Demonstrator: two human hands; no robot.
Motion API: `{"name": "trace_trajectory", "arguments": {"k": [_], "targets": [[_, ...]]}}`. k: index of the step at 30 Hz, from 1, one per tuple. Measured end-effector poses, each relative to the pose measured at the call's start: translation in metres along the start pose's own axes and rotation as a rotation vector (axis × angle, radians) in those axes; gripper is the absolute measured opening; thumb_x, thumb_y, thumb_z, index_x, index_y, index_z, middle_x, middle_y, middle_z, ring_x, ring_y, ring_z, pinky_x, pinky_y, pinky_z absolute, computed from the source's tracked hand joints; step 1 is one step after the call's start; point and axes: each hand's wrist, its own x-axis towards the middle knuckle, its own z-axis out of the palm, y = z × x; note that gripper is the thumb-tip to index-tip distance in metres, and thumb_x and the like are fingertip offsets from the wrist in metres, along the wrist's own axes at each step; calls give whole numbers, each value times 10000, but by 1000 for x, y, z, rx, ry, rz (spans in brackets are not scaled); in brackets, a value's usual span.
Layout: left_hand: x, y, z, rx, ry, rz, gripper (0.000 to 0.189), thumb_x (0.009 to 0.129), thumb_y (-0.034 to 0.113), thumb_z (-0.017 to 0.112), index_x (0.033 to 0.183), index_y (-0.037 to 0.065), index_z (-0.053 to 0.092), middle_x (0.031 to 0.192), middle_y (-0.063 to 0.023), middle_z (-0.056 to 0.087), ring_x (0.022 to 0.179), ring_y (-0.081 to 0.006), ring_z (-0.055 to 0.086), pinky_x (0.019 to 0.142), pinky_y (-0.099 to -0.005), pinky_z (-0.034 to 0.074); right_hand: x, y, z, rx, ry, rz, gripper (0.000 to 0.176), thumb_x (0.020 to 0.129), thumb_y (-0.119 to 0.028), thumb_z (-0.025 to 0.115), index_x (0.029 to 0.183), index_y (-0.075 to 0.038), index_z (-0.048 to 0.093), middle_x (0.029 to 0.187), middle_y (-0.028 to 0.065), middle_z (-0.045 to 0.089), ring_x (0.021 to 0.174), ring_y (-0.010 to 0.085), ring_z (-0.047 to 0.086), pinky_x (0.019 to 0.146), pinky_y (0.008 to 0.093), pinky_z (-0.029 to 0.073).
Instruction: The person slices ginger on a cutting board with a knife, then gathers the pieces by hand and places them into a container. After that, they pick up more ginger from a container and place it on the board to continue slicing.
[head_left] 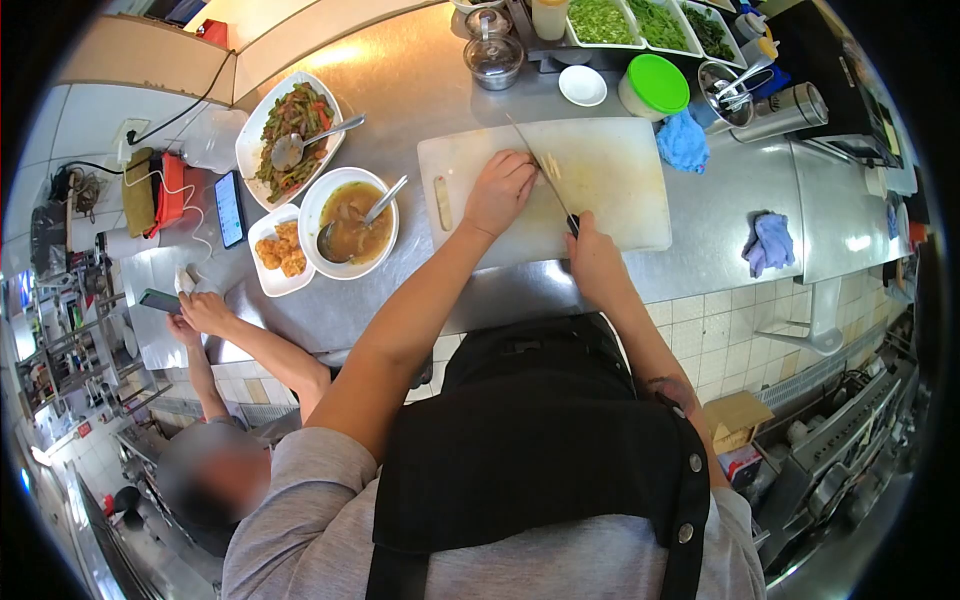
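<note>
While my right hand is closed around the black handle of one knife, my left hand is down on the one white cutting board, with its fingers bent beside the blade. I cannot tell if those fingers hold any food. The knife slants across the middle of the board, and one little bunch of pale pieces lies on the board, just right of the blade. To the left of the board are three dishes: one of green beans with one spoon, one round bowl of soup with a spoon handle sticking out, and one of crispy orange bits. One phone lies farther left of the board, and two hands of another person hold one more phone. Past the board's far side are three boxes of chopped greens, one small white dish and one tub with a green lid. Two blue cloths are there, one by the board's far right corner and one well to its right.
</note>
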Motion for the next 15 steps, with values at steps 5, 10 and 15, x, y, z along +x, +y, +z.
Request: {"name": "trace_trajectory", "arguments": {"k": [5, 10, 15], "targets": [[-3, -2, 0, -20, -48, -25, 108, 791, 32, 707, 883, 12, 654, 989, -93, 650, 978, -287, 610, 885, -369, 514, -3, -9, -21, -72, 16, 39, 283, 993, -252, 531, 1074, -1, 429, 855, 331, 658, 838, 532, 639, 737, 616, 481], [-2, 0, 0, -10, -14, -7, 109, 783, 23, 725, 871, 17, 660, 960, -92, 666, 936, -288, 625, 835, -368, 525, -25, 4, -26, 5, -49, -26, 271, 995, -247, 537, 1049, 2, 443, 838, 333, 657, 838, 532, 640, 728, 604, 490], [1, 0, -1, -7, -6, 0, 116, 775, 17, 737, 864, 19, 664, 953, -95, 672, 922, -289, 631, 811, -370, 530, -40, -1, -31, -8, -101, 52, 267, 998, -231, 537, 1060, 5, 430, 831, 338, 651, 826, 542, 629, 711, 604, 484]]}}
